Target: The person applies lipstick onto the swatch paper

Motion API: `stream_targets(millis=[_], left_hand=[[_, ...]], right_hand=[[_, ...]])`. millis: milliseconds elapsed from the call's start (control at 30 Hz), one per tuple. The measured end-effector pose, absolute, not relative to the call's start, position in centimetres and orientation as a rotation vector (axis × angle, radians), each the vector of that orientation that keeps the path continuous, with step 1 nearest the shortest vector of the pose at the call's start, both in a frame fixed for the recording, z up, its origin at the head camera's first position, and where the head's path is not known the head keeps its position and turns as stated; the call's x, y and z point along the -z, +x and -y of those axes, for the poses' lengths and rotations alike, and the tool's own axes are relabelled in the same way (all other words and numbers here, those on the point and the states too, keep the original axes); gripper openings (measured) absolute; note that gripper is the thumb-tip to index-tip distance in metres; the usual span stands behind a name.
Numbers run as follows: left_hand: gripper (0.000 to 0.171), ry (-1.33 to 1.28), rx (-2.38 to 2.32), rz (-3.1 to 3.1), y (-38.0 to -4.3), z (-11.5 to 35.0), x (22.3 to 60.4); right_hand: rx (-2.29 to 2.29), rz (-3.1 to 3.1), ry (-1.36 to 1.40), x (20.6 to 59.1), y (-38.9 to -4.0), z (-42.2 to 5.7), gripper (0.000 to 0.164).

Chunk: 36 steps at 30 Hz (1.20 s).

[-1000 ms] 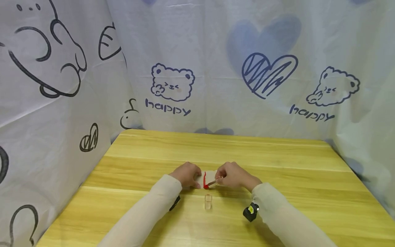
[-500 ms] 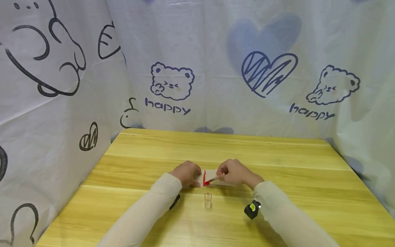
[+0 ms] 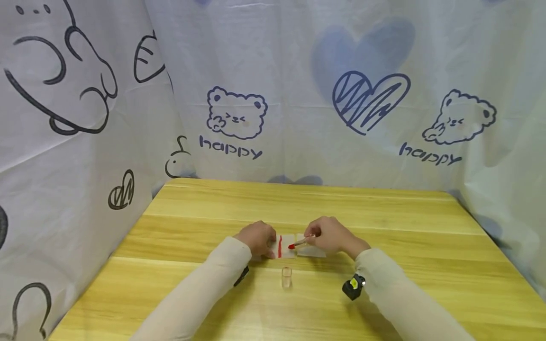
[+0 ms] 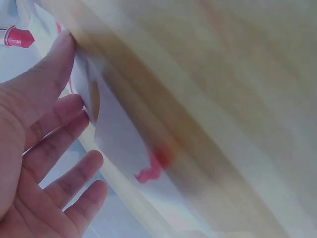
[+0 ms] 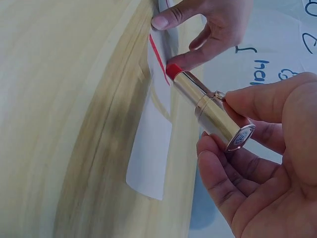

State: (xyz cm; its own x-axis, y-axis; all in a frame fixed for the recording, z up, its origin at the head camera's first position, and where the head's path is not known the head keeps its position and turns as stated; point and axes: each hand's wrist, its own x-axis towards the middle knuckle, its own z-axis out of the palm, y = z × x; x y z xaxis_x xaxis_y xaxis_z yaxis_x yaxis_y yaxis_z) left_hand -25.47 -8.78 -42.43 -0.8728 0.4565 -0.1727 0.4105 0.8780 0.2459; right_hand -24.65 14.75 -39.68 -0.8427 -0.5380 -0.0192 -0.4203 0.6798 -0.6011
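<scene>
My right hand (image 3: 334,235) pinches a gold lipstick (image 5: 210,111) between thumb and fingers. Its red tip points left and overlaps a white paper strip (image 5: 151,153) in the head view. A red line (image 3: 280,247) runs across the strip, just left of the lipstick. My left hand (image 3: 259,239) grips the strip's left part, thumb at the near edge and fingers at the far one; its other fingers (image 4: 81,168) are spread in the left wrist view. Another red smear (image 4: 148,173) shows on the strip there. Nearer the body, a small clear cap (image 3: 286,277) stands on the table.
The wooden table (image 3: 204,298) stretches to a white curtain (image 3: 294,156) printed with bears and hearts. A black wrist camera (image 3: 353,287) hangs at the right sleeve.
My right hand has lifted the lipstick tip off the lower end of the red line and drawn it back up and right. The left hand stays in place on the paper strip.
</scene>
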Motion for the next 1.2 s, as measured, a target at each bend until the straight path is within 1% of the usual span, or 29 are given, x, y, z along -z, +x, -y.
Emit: stream_targets(millis=[500, 733, 1200], left_hand=[[0.04, 0.623, -0.258, -2.802, -25.7, 8.7, 41.4], [0.032, 0.667, -0.363, -2.774, -25.6, 7.8, 40.8], [0.038, 0.799, -0.379, -2.761, -26.4, 5.5, 41.6]], right_hand=[[0.897, -2.76, -0.764, 39.8, -25.3, -16.2, 0.007], [0.902, -2.781, -0.72, 39.9, -25.7, -16.9, 0.007], [0.916, -2.795, -0.654, 39.9, -26.1, -18.1, 0.008]])
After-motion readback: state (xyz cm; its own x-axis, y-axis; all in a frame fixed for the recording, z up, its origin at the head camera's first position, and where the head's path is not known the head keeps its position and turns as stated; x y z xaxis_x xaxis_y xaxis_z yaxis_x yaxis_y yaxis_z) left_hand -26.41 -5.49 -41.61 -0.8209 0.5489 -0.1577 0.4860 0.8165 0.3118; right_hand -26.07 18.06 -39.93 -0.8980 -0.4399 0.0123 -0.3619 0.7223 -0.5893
